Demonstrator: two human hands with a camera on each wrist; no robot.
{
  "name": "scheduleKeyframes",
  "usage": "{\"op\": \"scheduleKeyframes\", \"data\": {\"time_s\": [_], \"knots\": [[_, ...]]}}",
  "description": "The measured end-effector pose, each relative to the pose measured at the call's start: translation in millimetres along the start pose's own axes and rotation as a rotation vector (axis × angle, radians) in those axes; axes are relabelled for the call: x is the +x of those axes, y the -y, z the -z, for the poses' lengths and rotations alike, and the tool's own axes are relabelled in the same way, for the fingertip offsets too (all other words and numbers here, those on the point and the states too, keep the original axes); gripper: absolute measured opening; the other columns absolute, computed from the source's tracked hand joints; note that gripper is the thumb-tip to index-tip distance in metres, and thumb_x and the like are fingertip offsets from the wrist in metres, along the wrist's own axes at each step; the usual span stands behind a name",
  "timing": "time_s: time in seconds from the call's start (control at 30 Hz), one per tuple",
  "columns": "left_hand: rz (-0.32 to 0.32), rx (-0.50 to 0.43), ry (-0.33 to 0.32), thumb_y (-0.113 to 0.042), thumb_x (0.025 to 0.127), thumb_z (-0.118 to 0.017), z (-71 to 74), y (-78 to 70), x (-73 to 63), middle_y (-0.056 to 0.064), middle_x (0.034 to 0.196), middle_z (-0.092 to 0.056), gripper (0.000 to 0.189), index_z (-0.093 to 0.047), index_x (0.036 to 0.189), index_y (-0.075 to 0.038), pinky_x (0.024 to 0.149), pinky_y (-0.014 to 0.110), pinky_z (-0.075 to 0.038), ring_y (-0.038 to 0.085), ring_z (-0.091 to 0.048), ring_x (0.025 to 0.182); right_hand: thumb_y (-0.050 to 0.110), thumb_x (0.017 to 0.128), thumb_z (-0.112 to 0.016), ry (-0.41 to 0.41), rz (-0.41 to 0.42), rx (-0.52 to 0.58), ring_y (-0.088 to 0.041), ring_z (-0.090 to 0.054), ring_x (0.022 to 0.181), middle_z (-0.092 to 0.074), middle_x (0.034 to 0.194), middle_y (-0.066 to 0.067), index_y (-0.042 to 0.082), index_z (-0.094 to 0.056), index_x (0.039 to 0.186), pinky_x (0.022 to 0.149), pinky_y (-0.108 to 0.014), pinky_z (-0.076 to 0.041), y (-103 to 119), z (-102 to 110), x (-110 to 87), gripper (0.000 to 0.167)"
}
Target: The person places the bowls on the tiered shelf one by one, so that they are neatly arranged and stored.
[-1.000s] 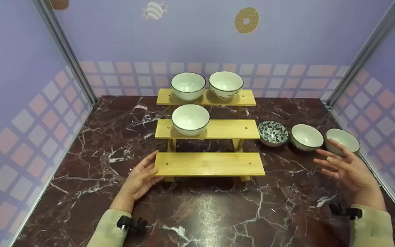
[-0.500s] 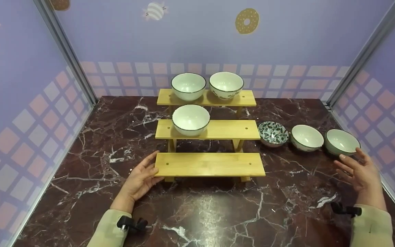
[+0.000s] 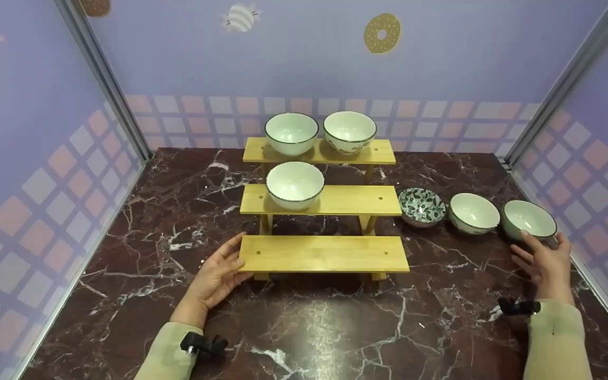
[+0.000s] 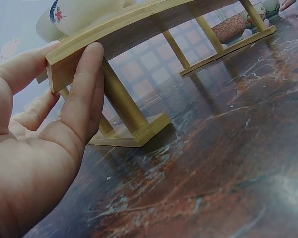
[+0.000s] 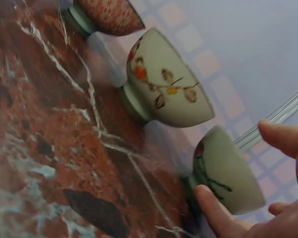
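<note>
A three-step wooden stand (image 3: pixel 325 253) stands mid-table. My left hand (image 3: pixel 217 279) holds the left end of its lowest board, with the thumb and fingers against the wood (image 4: pixel 64 74). At the far right, my right hand (image 3: pixel 549 264) is at the near side of a pale green bowl (image 3: pixel 528 217), its fingers spread by the bowl. In the right wrist view one fingertip (image 5: pixel 203 193) overlaps the bowl's lower wall; another finger (image 5: pixel 273 131) stands clear of it. Whether they press on it cannot be told. A white bowl (image 3: pixel 474 212) with a painted flower stands to its left.
A leaf-patterned bowl (image 3: pixel 422 207) stands beside the stand's right side. Two bowls, one pale green (image 3: pixel 291 134) and one white (image 3: pixel 350 132), sit on the top step; another white bowl (image 3: pixel 294 184) sits on the middle step. Patterned walls enclose the dark marble table (image 3: pixel 441 327).
My right hand has moved right from in front of the white bowl, then closer in to the pale green bowl. The left hand stays on the stand's end.
</note>
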State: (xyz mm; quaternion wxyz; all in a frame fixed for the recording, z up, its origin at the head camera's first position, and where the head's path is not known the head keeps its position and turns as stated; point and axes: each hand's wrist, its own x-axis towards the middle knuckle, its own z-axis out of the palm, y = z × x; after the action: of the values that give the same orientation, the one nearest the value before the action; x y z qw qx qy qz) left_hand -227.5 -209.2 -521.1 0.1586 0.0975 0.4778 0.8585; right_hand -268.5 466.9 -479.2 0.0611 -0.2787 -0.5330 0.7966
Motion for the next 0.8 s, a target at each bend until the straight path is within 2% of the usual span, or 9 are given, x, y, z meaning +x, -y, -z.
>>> {"op": "scheduleKeyframes", "data": {"time_s": [0.17, 0.37, 0.63, 0.8], "knots": [[-0.006, -0.002, 0.003, 0.005, 0.105, -0.046, -0.5, -0.2, -0.1, 0.003, 0.132, -0.062, 0.076, 0.000, 0.165, -0.003, 0.089, 0.027, -0.062, 0.015, -0.071, 0.106, 0.017, 0.093, -0.076, -0.043, 0.008, 0.059, -0.017, -0.075, 0.066, 0.015, 0.172, 0.006, 0.049, 0.010, 0.161, 0.068, -0.034, -0.066, -2.2, -4.5, 14.6, 0.114], [-0.002, -0.002, -0.011, 0.006, 0.105, -0.046, -1.1, -0.3, -0.4, 0.003, 0.131, -0.063, 0.075, -0.003, 0.165, -0.003, 0.088, 0.027, -0.062, 0.015, -0.071, 0.105, 0.014, 0.093, -0.076, -0.054, 0.012, 0.126, -0.019, -0.075, 0.064, 0.004, 0.173, 0.005, 0.053, 0.002, 0.159, 0.062, -0.035, -0.065, -3.5, -7.9, 27.9, 0.110], [0.005, 0.014, -0.016, 0.005, 0.105, -0.046, -0.8, -0.2, 0.1, 0.002, 0.131, -0.063, 0.076, -0.001, 0.165, -0.004, 0.088, 0.027, -0.062, 0.014, -0.072, 0.104, 0.013, 0.094, -0.074, -0.012, 0.036, 0.169, -0.018, -0.075, 0.070, 0.011, 0.172, 0.006, 0.059, 0.008, 0.157, 0.068, -0.035, -0.066, -8.4, -6.2, 37.3, 0.113], [0.002, 0.006, -0.013, 0.005, 0.104, -0.047, -0.7, 0.0, -0.3, 0.002, 0.131, -0.062, 0.077, -0.001, 0.165, -0.004, 0.087, 0.026, -0.062, 0.015, -0.071, 0.104, 0.008, 0.094, -0.073, 0.003, 0.052, 0.206, -0.017, -0.074, 0.071, 0.013, 0.172, 0.009, 0.060, 0.006, 0.157, 0.069, -0.036, -0.066, -11.0, -4.0, 40.5, 0.113]]}}
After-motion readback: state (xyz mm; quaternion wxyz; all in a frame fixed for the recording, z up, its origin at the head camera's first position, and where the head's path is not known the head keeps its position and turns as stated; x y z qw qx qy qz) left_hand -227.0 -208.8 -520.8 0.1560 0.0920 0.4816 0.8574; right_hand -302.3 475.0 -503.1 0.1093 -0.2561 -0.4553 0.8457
